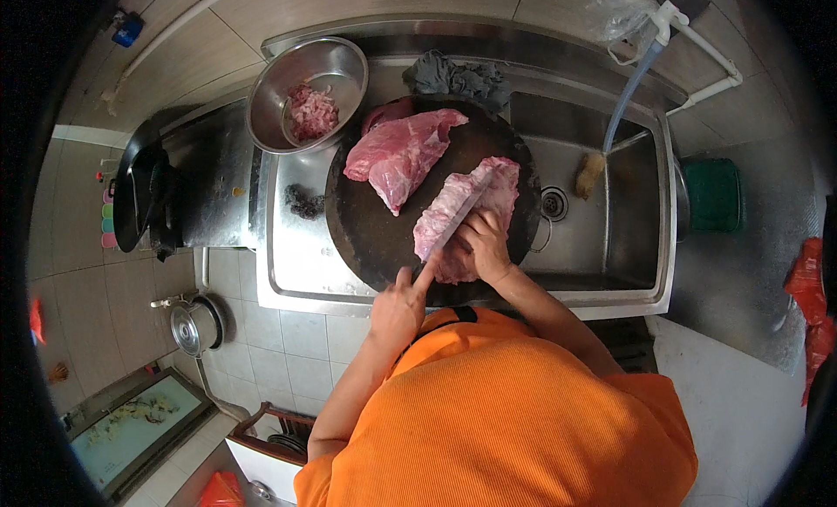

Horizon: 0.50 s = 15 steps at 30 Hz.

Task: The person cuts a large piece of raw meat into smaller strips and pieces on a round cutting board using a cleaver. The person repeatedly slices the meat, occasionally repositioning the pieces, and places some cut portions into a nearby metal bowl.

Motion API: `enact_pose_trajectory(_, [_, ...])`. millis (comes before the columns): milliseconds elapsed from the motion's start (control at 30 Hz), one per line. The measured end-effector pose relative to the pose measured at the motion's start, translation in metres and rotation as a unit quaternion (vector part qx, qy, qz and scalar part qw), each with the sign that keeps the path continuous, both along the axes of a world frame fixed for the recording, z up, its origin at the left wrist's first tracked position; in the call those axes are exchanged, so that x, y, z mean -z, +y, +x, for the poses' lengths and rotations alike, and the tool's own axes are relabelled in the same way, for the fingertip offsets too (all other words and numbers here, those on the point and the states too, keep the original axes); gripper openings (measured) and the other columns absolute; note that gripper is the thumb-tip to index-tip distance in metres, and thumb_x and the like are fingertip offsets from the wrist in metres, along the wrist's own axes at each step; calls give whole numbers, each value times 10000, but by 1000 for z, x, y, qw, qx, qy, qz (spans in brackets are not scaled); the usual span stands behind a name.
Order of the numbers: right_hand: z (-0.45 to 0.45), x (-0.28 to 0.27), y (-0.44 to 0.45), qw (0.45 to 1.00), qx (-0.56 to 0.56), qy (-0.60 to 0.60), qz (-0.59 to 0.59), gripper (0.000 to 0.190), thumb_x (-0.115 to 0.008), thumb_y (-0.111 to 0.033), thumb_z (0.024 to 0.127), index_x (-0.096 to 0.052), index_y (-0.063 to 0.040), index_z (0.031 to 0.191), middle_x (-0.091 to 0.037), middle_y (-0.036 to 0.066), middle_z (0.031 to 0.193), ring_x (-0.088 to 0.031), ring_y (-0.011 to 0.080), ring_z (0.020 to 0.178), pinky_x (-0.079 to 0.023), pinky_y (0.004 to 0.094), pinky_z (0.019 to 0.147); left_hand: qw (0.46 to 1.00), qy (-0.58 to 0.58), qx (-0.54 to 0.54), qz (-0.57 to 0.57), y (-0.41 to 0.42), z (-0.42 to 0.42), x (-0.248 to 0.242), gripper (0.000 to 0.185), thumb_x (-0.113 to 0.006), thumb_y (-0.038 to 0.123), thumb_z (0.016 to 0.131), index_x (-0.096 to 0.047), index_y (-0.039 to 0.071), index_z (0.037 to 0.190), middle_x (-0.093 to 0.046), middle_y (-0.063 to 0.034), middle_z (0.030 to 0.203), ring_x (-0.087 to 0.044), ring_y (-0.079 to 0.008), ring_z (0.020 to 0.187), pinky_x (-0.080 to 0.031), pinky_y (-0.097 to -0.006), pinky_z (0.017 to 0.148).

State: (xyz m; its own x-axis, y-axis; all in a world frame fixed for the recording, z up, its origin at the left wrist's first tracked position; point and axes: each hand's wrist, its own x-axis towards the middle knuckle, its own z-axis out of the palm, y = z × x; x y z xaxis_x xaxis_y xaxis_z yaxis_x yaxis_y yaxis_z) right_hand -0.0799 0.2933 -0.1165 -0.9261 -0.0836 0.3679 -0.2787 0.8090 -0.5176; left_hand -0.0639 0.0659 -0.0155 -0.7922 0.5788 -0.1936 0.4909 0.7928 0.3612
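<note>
A slab of raw meat [451, 196] lies on a round dark chopping board [373, 245]. My left hand [399, 304] is closed round the handle of a kitchen knife [461, 213], whose long blade lies slantwise across that slab. My right hand [484, 245] presses on the slab beside the blade, fingers bent. Further up the board, to the left, rest larger pieces of raw meat [409, 147]. A steel bowl [356, 69] holding chopped meat [312, 113] stands tilted at the board's upper left.
The board rests over a steel sink unit [288, 232], with a basin and drain [554, 203] on the right. A blue hose [631, 92] hangs into the basin. A dark cloth [451, 75] lies behind the board. A black wok [137, 193] is at the left, a green container [714, 194] at the right.
</note>
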Motion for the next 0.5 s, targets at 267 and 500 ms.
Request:
enact_pose_trajectory(267, [0,-2,-2,1000,4,0,-6,311,-781,-174,688,-724,-93,983,-649,80,1120,-546,332,1133,-450,461,1006,995,23,35,91,45,-65,11,824,-582,51,832,-299,227,1586,-667,-247,1014,-702,-364,661,-579,-448,562])
enact_pose_trajectory(500, [1,1,-2,1000,14,3,-20,295,-777,-197,714,-724,-92,985,-658,85,1132,-560,345,1130,-448,478,1005,997,14,42,68,95,-95,26,832,-585,97,858,-235,234,1600,-657,-259,1077,-718,-395,789,-596,-448,682])
